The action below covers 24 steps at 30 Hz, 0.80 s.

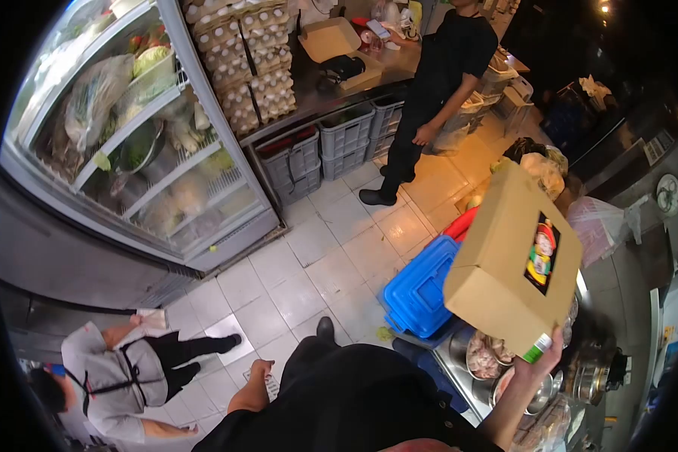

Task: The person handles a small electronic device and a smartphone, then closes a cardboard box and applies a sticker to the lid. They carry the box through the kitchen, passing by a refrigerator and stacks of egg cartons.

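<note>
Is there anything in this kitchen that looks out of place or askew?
The box is tilted on one corner. Only the right hand holds it, at its lower edge, above open bowls of food. Blue crates seem piled unevenly on the floor beside the counter.

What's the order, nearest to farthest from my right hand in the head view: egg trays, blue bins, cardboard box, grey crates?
1. cardboard box, held by the right hand
2. blue bins, on the floor, just left
3. grey crates, under the far counter
4. egg trays, stacked above them
</note>
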Each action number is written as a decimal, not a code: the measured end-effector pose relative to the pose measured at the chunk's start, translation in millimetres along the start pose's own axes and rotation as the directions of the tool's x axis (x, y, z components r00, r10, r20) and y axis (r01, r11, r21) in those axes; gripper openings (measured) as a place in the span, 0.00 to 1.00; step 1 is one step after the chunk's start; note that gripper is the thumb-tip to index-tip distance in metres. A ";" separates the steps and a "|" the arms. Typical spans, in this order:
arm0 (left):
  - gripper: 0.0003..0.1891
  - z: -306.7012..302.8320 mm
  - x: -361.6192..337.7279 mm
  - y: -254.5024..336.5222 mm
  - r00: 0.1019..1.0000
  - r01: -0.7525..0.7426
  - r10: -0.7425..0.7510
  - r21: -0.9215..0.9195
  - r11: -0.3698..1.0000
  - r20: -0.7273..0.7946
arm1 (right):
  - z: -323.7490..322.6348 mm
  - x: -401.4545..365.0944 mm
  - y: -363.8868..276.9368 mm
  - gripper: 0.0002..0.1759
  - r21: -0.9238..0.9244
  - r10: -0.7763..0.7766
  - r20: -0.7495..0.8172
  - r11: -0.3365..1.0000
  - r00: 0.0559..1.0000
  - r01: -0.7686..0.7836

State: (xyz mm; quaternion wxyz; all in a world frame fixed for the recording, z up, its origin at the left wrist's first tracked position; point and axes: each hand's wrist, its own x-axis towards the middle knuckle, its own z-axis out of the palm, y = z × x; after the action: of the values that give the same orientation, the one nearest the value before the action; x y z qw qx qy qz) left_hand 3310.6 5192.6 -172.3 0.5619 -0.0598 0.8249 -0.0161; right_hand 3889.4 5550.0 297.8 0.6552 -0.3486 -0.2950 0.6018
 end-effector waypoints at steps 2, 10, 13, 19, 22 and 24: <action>0.20 -39.9 -2.2 20.5 0.998 -0.069 0.070 0.049 0.996 -0.010 | 36.6 14.8 31.5 0.28 0.038 0.040 0.006 0.998 0.999 -0.040; 0.31 -129.9 18.2 187.3 0.929 -0.369 0.345 -0.341 0.865 -0.132 | 124.0 104.0 152.3 0.31 0.049 0.180 0.021 0.982 0.983 -0.181; 0.33 -148.7 -14.4 249.0 0.890 -0.455 0.429 -0.364 0.813 -0.154 | 154.7 152.6 189.4 0.32 0.006 0.175 0.065 0.984 0.982 -0.176; 0.33 -187.9 -22.8 296.2 0.902 -0.423 0.388 -0.207 0.882 -0.190 | 225.7 265.1 253.5 0.37 -0.001 0.241 0.145 0.970 0.960 -0.243; 0.16 -206.5 -13.7 307.6 0.944 -0.327 0.305 -0.251 0.911 -0.125 | 270.3 324.1 283.6 0.37 -0.020 0.262 0.205 0.964 0.943 -0.264; 0.12 -221.7 0.6 310.4 0.927 -0.375 0.362 -0.196 0.906 -0.101 | 297.1 357.5 303.1 0.39 -0.079 0.326 0.258 0.945 0.910 -0.316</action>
State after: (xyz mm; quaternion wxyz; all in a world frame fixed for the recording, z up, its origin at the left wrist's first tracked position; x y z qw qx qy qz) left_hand 3079.4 5491.5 -120.4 0.5194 0.0379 0.8353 0.1763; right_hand 3509.6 5945.7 213.1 0.4953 -0.3194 -0.3298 0.7375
